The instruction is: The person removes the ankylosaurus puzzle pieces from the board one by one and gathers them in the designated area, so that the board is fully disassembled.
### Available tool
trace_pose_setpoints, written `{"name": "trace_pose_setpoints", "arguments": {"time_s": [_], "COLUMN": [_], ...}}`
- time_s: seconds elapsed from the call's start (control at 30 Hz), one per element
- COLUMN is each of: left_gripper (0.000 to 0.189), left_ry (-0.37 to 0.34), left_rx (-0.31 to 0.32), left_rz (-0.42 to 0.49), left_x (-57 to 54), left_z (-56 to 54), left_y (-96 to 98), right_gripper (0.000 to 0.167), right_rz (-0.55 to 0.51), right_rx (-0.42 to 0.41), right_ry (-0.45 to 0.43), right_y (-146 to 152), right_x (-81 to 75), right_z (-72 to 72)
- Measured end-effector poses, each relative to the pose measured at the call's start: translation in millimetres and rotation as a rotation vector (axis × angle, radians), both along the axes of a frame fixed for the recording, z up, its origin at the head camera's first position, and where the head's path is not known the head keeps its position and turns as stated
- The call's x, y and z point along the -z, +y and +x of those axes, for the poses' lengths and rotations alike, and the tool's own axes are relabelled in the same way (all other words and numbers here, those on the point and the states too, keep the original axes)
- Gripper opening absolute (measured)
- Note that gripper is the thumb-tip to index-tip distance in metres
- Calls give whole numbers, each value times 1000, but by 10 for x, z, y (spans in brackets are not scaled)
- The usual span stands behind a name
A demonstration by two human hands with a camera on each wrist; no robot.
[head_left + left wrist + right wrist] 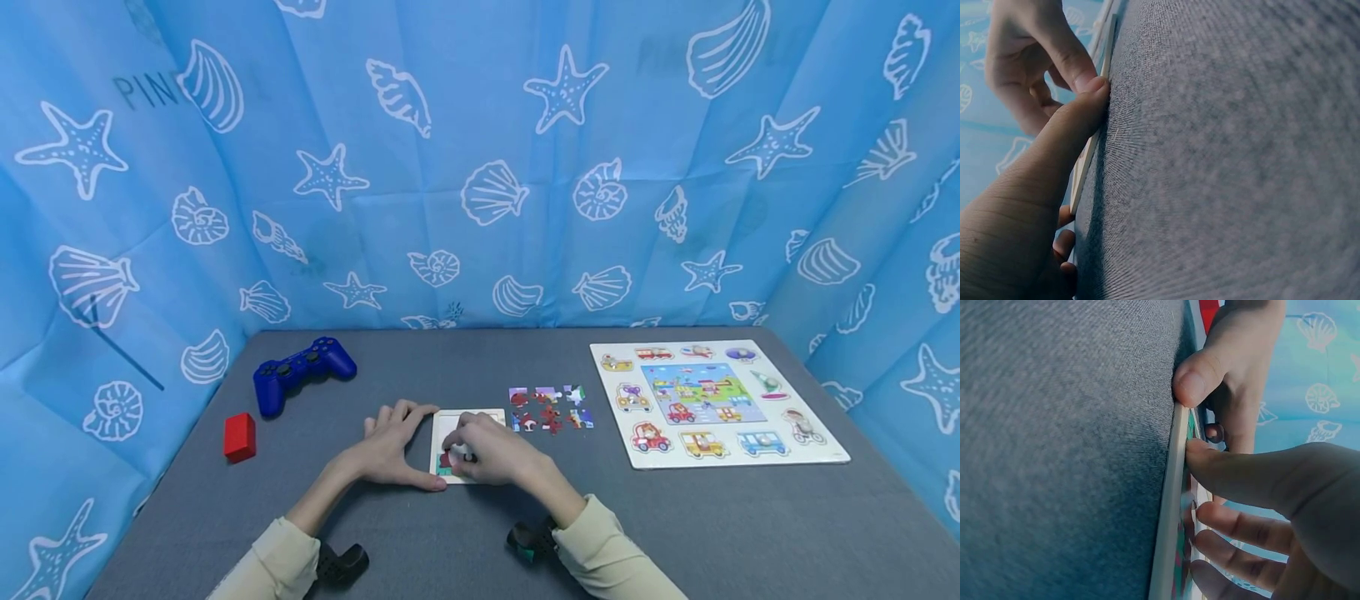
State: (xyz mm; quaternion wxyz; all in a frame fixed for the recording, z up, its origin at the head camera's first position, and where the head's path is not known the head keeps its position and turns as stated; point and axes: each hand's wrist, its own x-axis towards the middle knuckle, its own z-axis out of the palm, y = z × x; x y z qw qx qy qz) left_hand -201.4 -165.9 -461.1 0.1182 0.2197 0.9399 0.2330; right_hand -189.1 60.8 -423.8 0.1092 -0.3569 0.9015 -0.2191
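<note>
A small light wooden puzzle tray [437,433] lies flat on the grey table, with coloured jigsaw pieces in its near left corner. My left hand [390,446] holds the tray at its left side, thumb at the near edge and fingers spread toward the far corner. The tray's rim [1082,178] shows edge-on in the left wrist view. Over the tray, my right hand [491,450] pinches a jigsaw piece [459,452] against the surface, with thumb and bent fingers; the fingers partly hide it. In the right wrist view the right thumb [1229,472] is close to the tray's near rim [1172,469].
Several loose jigsaw pieces [551,414] lie just right of the tray. Farther right is a large white peg puzzle board [630,437] with vehicle pictures. At the left are a blue game controller [296,367] and a red block [240,437]. A blue shell-patterned curtain [480,242] stands behind.
</note>
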Motion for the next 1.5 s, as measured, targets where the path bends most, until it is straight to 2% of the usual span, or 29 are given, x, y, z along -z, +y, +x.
{"name": "trace_pose_setpoints", "arguments": {"time_s": [0.27, 0.37, 0.63, 0.83, 1.23, 1.37, 1.5], "left_gripper": [110, 112, 113, 111, 110, 110, 111], "left_ry": [39, 42, 25, 14, -8, -8, -1], "left_rx": [11, 7, -4, 0, -7, -10, -11], "left_rz": [43, 30, 16, 20, -2, -3, 2], "left_x": [24, 41, 62, 34, 11, 7, 8], "left_z": [18, 9, -16, -5, -10, -12, -8], "left_y": [-8, -6, -7, -4, 14, 15, 10], "right_gripper": [27, 26, 13, 26, 19, 6, 11], "right_rz": [2, -13, -47, -51, -107, -131, -150], "right_rx": [16, 10, -33, -9, 38, 12, -35], "right_ry": [20, 26, 78, -25, -103, -85, -81], "right_y": [-20, -31, -55, -57, -59, -57, -57], "right_x": [-10, -7, 8, -10, -7, -3, 0], "right_z": [20, 18, 16, 40, 11, 7, 7]}}
